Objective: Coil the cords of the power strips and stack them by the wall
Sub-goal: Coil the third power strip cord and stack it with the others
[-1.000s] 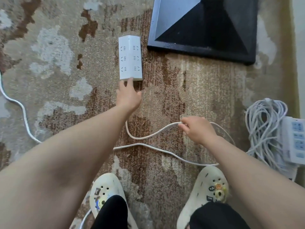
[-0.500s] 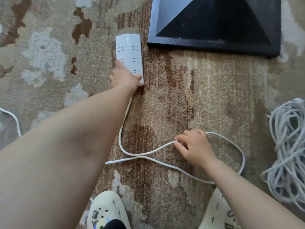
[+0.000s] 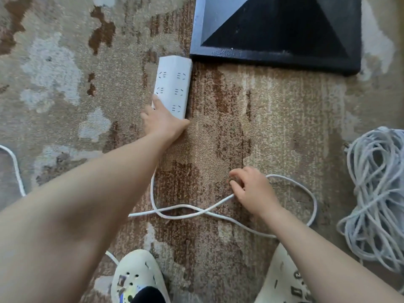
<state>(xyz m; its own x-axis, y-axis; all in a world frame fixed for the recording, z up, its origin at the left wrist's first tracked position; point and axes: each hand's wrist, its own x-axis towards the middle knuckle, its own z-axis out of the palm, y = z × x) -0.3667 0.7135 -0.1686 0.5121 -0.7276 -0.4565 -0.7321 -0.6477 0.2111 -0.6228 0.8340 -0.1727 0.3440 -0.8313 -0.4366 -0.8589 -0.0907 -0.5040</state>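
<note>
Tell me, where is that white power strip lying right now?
The white power strip lies on the carpet at upper centre, its far end beside the black base's corner, with the left hand gripping its near end.

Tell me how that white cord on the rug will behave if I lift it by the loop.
The white cord will probably flop and sag: it already lies in soft curves and crosses itself. It looks light, but its far end seems to run to the power strip under the left hand, so it may tug there.
</note>
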